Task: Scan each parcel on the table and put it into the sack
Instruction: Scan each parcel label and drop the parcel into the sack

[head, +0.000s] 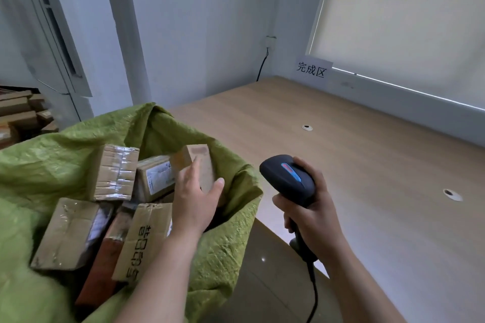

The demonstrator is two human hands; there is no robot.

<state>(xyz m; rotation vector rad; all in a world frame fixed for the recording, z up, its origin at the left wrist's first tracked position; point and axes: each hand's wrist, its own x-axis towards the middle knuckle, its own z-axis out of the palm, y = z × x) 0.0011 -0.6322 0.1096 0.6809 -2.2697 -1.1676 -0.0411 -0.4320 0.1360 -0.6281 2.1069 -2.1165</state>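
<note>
A green woven sack [231, 231] stands open at the lower left and holds several taped cardboard parcels [115, 173]. My left hand [195, 199] reaches over the sack's mouth. Its fingers lie straight against a small brown parcel [203, 162], which is blurred and sits just above the other parcels, with my thumb at its lower right edge. My right hand [312, 215] grips the handle of a black barcode scanner [287, 178] over the table's near edge. The scanner's head points toward the sack, and its cord hangs down below my hand.
The wooden table [354, 165] stretches to the right, with two cable holes and a paper sign [312, 71] on the back wall. More cardboard boxes [23, 115] are stacked at the far left behind the sack.
</note>
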